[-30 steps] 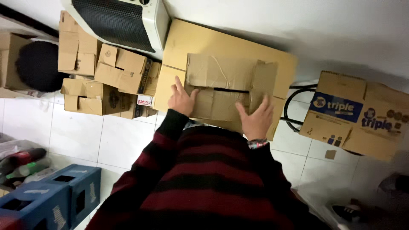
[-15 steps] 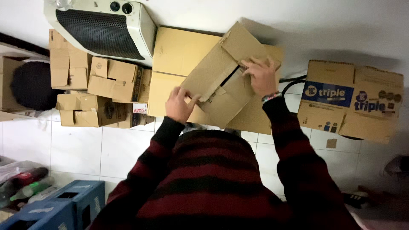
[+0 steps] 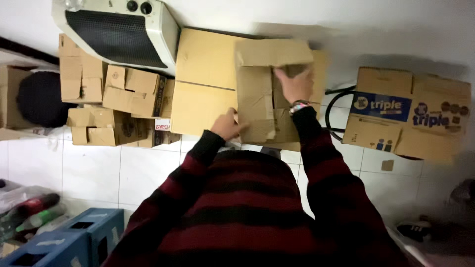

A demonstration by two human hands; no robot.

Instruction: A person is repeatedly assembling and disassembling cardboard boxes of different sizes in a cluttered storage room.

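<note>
Flattened box [image 3: 262,94] being gripped at its lower edge by left hand [image 3: 228,125], being pressed flat-palmed (fingers spread) by right hand [image 3: 296,85], larger carton [image 3: 203,84] lying beneath

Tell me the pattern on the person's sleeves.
Dark red and black stripes on the sleeves, head view.

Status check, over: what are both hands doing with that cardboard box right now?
Left hand grips the small cardboard box at its near edge. Right hand presses flat on its top. Box rests on a larger carton. Nothing blocking either hand.
</note>
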